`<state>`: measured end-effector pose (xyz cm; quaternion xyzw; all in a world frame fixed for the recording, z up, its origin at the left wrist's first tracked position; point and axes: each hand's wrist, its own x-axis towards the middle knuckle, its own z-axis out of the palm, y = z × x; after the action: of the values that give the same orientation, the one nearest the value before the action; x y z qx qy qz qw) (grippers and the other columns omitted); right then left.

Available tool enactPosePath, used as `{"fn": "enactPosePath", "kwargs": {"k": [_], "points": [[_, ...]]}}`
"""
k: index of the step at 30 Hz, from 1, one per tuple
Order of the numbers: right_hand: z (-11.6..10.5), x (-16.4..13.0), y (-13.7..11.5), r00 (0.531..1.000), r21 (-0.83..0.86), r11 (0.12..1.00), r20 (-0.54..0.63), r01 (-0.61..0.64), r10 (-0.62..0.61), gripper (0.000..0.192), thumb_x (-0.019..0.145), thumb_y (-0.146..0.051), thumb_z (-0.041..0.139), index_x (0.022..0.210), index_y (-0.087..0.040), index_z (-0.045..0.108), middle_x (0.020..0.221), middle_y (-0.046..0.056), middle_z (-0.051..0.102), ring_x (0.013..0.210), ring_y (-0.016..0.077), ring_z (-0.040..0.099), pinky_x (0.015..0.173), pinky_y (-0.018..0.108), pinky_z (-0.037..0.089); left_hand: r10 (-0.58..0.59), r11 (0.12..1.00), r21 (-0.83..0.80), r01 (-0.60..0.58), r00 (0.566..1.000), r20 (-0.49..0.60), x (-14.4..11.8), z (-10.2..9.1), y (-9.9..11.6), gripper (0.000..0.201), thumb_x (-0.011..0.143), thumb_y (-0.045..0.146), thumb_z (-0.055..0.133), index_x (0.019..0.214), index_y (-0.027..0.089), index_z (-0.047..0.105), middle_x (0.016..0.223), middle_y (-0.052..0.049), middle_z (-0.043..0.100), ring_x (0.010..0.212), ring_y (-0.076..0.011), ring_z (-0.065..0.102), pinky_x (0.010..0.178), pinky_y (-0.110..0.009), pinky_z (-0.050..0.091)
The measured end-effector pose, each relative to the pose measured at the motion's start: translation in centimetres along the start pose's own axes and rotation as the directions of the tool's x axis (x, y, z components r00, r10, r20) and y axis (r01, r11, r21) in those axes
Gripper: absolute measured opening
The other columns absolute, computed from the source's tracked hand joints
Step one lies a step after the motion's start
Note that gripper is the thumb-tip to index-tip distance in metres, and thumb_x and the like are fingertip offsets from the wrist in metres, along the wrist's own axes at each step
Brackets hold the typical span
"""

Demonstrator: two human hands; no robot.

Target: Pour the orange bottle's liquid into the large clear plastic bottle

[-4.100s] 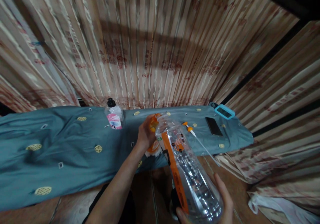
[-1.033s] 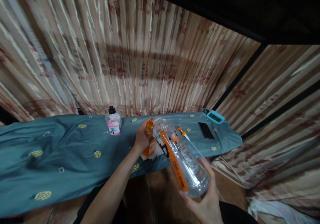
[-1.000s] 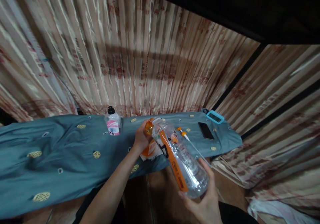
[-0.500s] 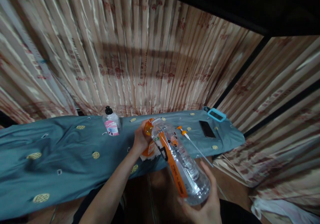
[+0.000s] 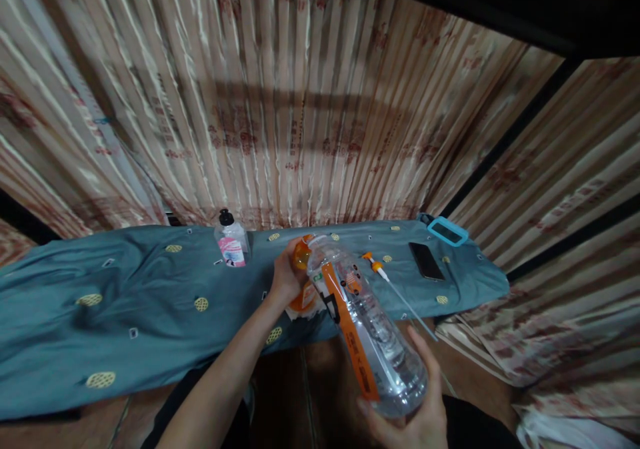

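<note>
My right hand (image 5: 417,417) grips the base of a large clear plastic bottle (image 5: 373,332) with an orange strip label, tilted so its mouth points down and away. The mouth meets the top of a small orange bottle (image 5: 301,282), which my left hand (image 5: 284,277) holds upright on the teal cloth (image 5: 150,302). Clear liquid sits in the big bottle. An orange pump head with a long thin tube (image 5: 390,283) lies on the cloth just right of the bottles.
A small clear bottle with a black cap and pink label (image 5: 231,241) stands at the back of the cloth. A dark phone (image 5: 427,261) and a blue-framed device (image 5: 447,231) lie at the right end. Striped curtains hang behind and to the right.
The two bottles stay mouth to mouth with both hands holding. Only the view has shifted slightly; the big bottle's base has dropped a little lower in view.
</note>
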<state>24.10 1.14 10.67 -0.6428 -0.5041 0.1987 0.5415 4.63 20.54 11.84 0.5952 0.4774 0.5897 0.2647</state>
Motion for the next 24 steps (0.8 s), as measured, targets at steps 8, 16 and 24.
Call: {"fn": "enactPosePath", "kwargs": {"k": [8, 16, 24], "points": [[0.1, -0.1, -1.2, 0.998, -0.031, 0.998, -0.038, -0.050, 0.049, 0.104, 0.058, -0.062, 0.076, 0.143, -0.017, 0.037, 0.127, 0.015, 0.059, 0.105, 0.0304, 0.065, 0.082, 0.039, 0.052, -0.023, 1.000, -0.002, 0.023, 1.000, -0.004, -0.2, 0.3, 0.4, 0.037, 0.067, 0.023, 0.069, 0.104, 0.017, 0.065, 0.098, -0.005, 0.076, 0.086, -0.0214, 0.071, 0.080, -0.033, 0.057], [0.1, -0.3, -1.3, 0.999, -0.054, 0.998, -0.036, -0.027, 0.026, 0.102, 0.060, -0.068, 0.073, 0.142, -0.017, 0.038, 0.129, 0.017, 0.057, 0.113, 0.0337, 0.061, 0.078, 0.039, 0.052, -0.023, 0.997, -0.077, 0.024, 1.000, 0.009, -0.5, 0.2, -0.6, 0.037, 0.069, 0.029, 0.070, 0.105, 0.019, 0.065, 0.099, -0.003, 0.075, 0.090, -0.0214, 0.071, 0.084, -0.034, 0.056], [0.3, -0.3, -1.5, 0.998, -0.093, 0.995, -0.065, -0.017, 0.011, 0.108, 0.058, -0.075, 0.070, 0.143, -0.016, 0.037, 0.134, 0.019, 0.053, 0.118, 0.0376, 0.058, 0.078, 0.042, 0.053, -0.065, 0.990, -0.123, 0.063, 0.998, -0.012, -0.6, 0.6, -0.8, 0.042, 0.066, 0.028, 0.074, 0.106, 0.018, 0.065, 0.097, -0.004, 0.075, 0.086, -0.0210, 0.071, 0.083, -0.033, 0.057]]}}
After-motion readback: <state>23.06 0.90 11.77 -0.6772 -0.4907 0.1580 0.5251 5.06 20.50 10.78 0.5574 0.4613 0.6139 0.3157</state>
